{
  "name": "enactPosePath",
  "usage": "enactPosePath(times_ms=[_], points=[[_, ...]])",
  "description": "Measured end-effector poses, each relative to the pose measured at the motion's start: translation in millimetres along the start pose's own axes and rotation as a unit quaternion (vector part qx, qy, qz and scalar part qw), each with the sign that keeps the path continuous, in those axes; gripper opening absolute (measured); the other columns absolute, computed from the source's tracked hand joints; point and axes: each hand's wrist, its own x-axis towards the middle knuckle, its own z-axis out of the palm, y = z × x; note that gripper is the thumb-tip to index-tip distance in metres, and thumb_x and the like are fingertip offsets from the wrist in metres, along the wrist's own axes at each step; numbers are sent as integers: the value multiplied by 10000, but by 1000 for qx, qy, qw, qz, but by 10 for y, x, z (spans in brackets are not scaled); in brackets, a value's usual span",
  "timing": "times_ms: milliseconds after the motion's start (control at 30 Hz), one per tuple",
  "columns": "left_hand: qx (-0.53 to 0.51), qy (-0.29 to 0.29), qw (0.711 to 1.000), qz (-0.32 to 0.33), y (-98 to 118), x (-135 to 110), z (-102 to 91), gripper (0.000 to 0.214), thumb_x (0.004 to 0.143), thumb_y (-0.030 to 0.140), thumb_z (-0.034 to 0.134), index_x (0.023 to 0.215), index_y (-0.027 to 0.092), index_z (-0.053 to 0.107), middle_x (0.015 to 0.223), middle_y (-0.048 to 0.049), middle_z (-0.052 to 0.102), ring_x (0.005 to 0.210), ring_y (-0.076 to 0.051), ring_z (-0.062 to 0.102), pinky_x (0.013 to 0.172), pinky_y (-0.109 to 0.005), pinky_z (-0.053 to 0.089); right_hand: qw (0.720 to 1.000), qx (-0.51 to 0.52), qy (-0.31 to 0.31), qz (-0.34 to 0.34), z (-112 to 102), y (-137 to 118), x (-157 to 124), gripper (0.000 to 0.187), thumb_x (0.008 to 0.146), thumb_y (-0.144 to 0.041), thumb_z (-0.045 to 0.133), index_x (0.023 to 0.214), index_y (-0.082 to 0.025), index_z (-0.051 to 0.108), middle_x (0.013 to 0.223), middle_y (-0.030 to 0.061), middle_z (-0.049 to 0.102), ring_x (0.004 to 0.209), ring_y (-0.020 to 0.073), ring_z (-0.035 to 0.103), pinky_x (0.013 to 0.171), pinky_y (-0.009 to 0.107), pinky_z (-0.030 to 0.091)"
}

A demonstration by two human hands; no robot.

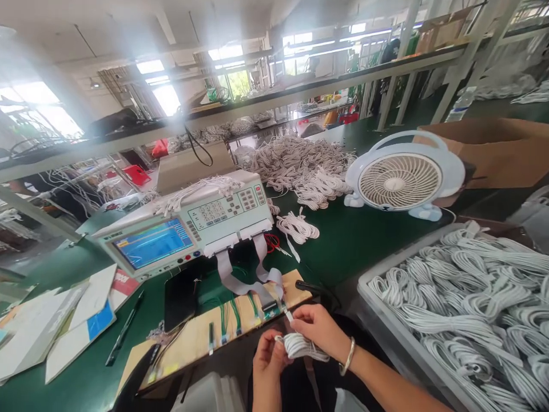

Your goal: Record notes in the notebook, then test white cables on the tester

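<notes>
Grey bin (369, 286) full of coiled white cables, both hands (295, 343) gripping cable bundle (300, 346)

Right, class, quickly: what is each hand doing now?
Left hand: closed on the coiled white cable.
Right hand: closed, pinching the same cable near its plug end.

No text, label or number can be read. Marks on the tester's blue screen (153, 244), its keypad (213, 212) and the red-and-white printed sheet (122, 284) at lower left are blurred.
</notes>
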Motion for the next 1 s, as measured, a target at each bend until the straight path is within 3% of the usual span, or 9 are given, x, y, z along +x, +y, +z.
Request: enactPosePath(times_ms=[133,233,333,567,767,1000], points=[[-72,37,991,-106,40,20,24,357,591,398,724,779,162,534,692,32,543,571,-44,497,524,-143,436,1000,0,21,-6,20,-23,-15,167,697,-272,567,695,-124,643,657,23,634,626,133,542,587,238,394],[-87,38,986,-136,119,32,36,354,557,367,753,724,146,533,674,31,542,546,-34,491,499,-127,429,999,42,25,19,52,23,7,167,672,-287,604,674,-123,636,613,9,608,583,114,514,557,229,378],[-80,23,986,-146,194,47,50,318,559,328,755,676,140,528,622,25,538,511,-36,481,456,-116,398,985,148,38,75,113,94,42,209,634,-328,639,646,-122,602,558,-11,570,504,89,467,496,221,351],[-93,12,991,-92,221,93,140,268,577,274,735,601,134,508,551,56,465,456,-5,394,427,-94,343,963,247,74,80,232,139,48,304,576,-407,687,608,-136,551,524,-27,544,472,79,446,475,217,336],[-111,84,987,-79,201,114,238,236,592,230,710,593,133,495,552,49,470,444,-13,414,413,-106,342,991,128,-15,35,70,105,95,327,584,-420,690,661,-113,604,593,13,604,536,115,514,519,238,377],[-139,152,978,-11,65,114,333,318,513,326,764,645,139,543,624,22,560,534,-49,501,505,-145,404,989,147,-19,18,105,150,90,319,656,-428,636,726,-120,592,613,14,616,548,135,556,541,261,424]])
